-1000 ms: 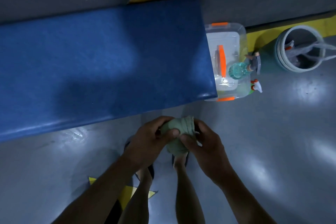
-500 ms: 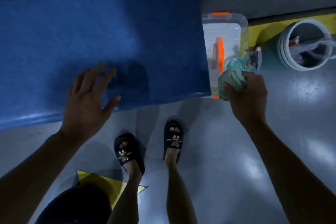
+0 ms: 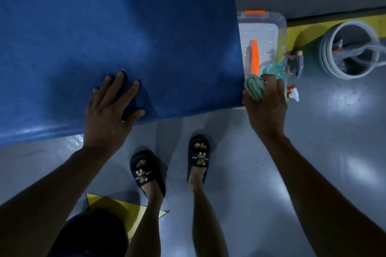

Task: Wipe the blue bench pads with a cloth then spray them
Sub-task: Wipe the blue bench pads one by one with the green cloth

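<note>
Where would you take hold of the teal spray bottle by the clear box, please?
Probably round the narrow neck of the spray bottle, just below its trigger head, coming from above. It stands upright beside the clear box, and the right hand, already holding the cloth, hovers right beside it.

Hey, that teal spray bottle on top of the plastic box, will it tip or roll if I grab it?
The teal spray bottle looks clear and rounded, so probably light plastic. It appears to lie on its side on the box lid, so a nudge may roll it. Your right hand already grips the cloth, so the hold may be awkward.
</note>
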A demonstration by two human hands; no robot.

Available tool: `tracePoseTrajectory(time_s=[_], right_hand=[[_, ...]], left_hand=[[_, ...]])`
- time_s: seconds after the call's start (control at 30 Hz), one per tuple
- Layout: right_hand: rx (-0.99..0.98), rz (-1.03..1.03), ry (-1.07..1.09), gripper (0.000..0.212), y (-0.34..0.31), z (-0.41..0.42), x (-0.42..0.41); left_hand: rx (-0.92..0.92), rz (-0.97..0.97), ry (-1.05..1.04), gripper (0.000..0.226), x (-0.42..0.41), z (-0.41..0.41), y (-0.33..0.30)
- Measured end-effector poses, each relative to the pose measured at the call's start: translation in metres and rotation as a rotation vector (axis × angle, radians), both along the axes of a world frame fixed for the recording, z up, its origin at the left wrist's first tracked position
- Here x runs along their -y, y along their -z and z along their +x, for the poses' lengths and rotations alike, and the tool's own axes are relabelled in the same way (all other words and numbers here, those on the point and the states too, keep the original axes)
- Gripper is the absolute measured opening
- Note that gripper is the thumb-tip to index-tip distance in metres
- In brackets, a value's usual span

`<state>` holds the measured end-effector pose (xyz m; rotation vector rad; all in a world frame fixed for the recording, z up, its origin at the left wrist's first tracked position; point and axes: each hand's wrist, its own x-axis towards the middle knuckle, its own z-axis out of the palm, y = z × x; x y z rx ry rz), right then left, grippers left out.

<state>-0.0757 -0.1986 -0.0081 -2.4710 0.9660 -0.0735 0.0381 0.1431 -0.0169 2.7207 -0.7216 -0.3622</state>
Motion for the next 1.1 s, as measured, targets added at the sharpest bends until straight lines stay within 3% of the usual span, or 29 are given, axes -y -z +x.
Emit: tracePoseTrajectory(time_s=[0.17, 0.23, 0.33, 0.4, 0.57, 0.7, 0.8, 0.9, 1.0, 1.1], right_hand=[[0.063, -0.032, 0.134, 0.053, 0.001, 0.002, -0.04], [0.077, -0.037, -0.01, 0.054, -0.004, 0.0, -0.056], [-0.026, -0.066, -0.423, 0.051, -0.01, -0.01, -0.051], [-0.06, -0.12, -0.529, 0.046, -0.011, -0.015, -0.023], [0.011, -0.082, 0.109, 0.04, -0.01, -0.019, 0.016], [0.04, 0.074, 0.223, 0.039, 0.006, -0.012, -0.03], [0.113, 0.051, 0.317, 0.038, 0.005, -0.003, -0.053], [0.205, 0.067, -0.013, 0.039, 0.003, 0.002, -0.093], [0.108, 0.062, -0.501, 0.049, 0.0, 0.005, -0.132], [0.071, -0.032, -0.587, 0.044, 0.001, 0.001, -0.103]], left_hand=[[0.001, -0.001, -0.022, 0.063, 0.002, 0.001, 0.001], [0.008, -0.004, -0.032, 0.063, 0.002, 0.001, 0.001], [-0.001, -0.004, -0.038, 0.063, 0.003, 0.002, 0.001], [-0.01, 0.005, -0.044, 0.063, 0.003, 0.002, 0.0], [-0.012, 0.028, -0.04, 0.063, 0.002, 0.003, -0.001], [-0.013, 0.034, -0.049, 0.063, 0.005, 0.005, -0.002], [-0.019, 0.034, -0.053, 0.062, 0.005, 0.005, -0.004], [-0.011, 0.028, -0.054, 0.06, 0.005, 0.003, -0.004], [-0.036, 0.036, -0.064, 0.065, 0.006, 0.002, -0.004], [-0.038, 0.035, -0.045, 0.063, 0.006, 0.006, -0.006]])
